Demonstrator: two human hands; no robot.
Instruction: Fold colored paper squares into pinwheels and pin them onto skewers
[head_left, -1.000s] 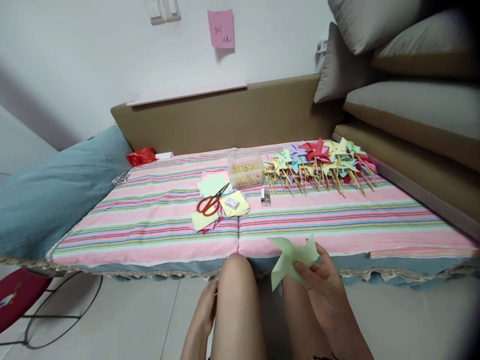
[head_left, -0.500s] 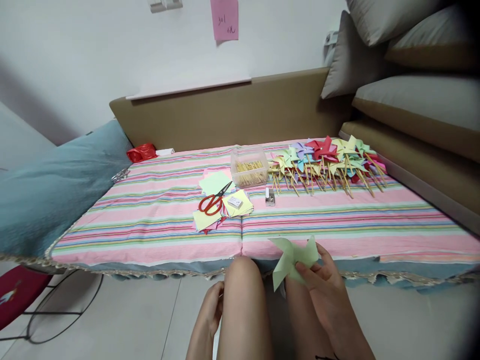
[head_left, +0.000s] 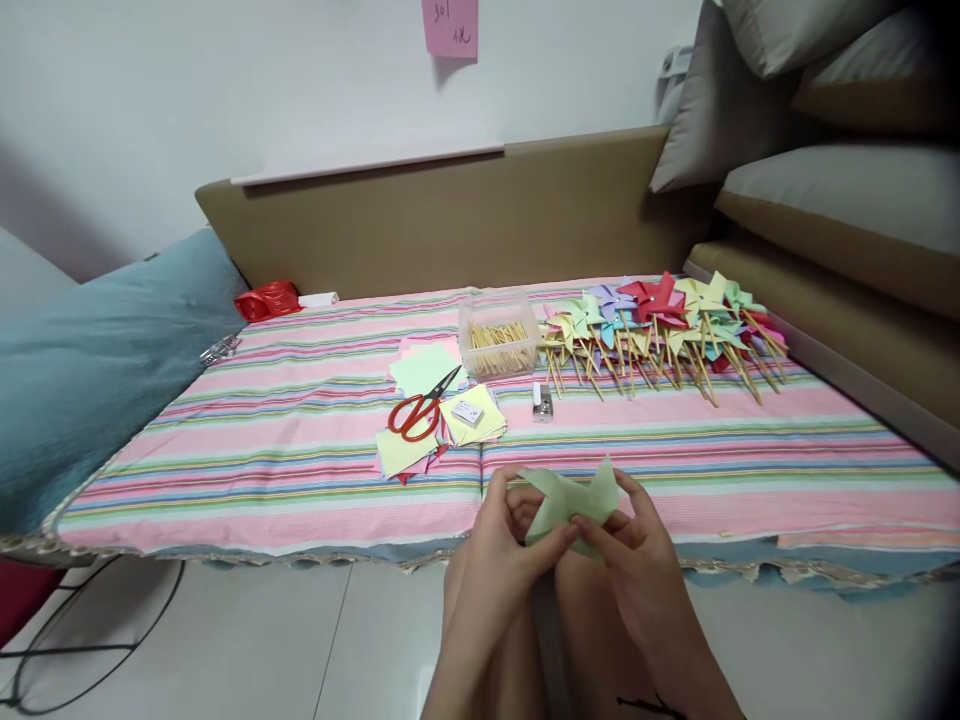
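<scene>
Above my knees I hold a pale green paper pinwheel (head_left: 559, 500), with no stick visible on it. My left hand (head_left: 510, 540) grips it from the left, thumb at its centre. From the right, my right hand (head_left: 637, 550) pinches the centre too, its fingers curled behind the paper. On the striped cloth beyond lie scissors with red handles (head_left: 414, 412), stacks of yellow paper squares (head_left: 491, 415) and green paper squares (head_left: 426, 368), and a small metal box with a white piece (head_left: 542, 403). A clear plastic box (head_left: 499, 360) holds many thin wooden sticks (head_left: 497, 335).
A pile of finished-looking pinwheels on sticks (head_left: 660, 310) lies at the right. Cushions (head_left: 847, 200) are stacked beyond it. A red plastic bag (head_left: 268, 300) and a blue cushion (head_left: 112, 370) are at the left. The sofa's striped cover (head_left: 300, 430) ends just before my knees.
My left hand has risen from beside my left knee and taken hold of the pinwheel. My right hand keeps its pinch, and the pinwheel has shifted slightly left and up.
</scene>
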